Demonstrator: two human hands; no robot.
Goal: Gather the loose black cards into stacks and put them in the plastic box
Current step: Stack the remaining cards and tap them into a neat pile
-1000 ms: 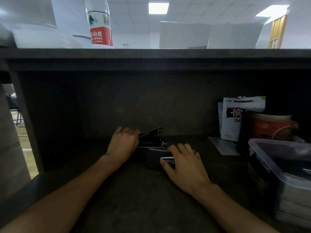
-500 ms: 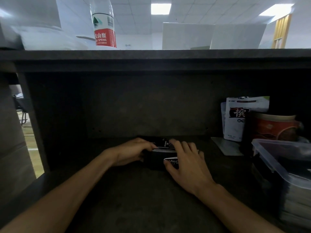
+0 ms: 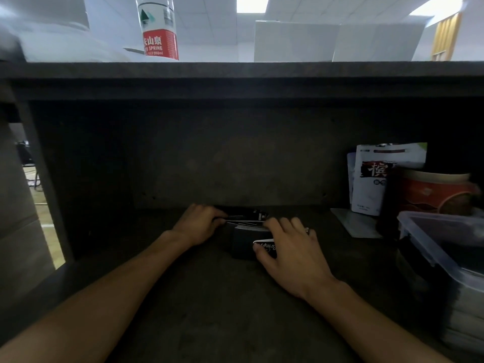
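A pile of black cards point(image 3: 243, 241) lies on the dark desk near the back wall, some with white lettering. My left hand point(image 3: 200, 222) grips the pile's left edge, fingers curled around a few cards. My right hand point(image 3: 288, 244) lies over the pile's right side, fingertips on its far edge and thumb on a lettered card. The clear plastic box point(image 3: 429, 244) stands open at the right, with card stacks showing through its wall.
A white snack pouch point(image 3: 372, 184) and a red paper cup point(image 3: 434, 192) stand at the back right, behind the box. A flat grey sheet point(image 3: 353, 224) lies in front of the pouch. A water bottle point(image 3: 158, 30) stands on the shelf above.
My left hand came down from a raised card and closed against the pile's left edge. The cards have been squeezed between both hands into a tighter pile.
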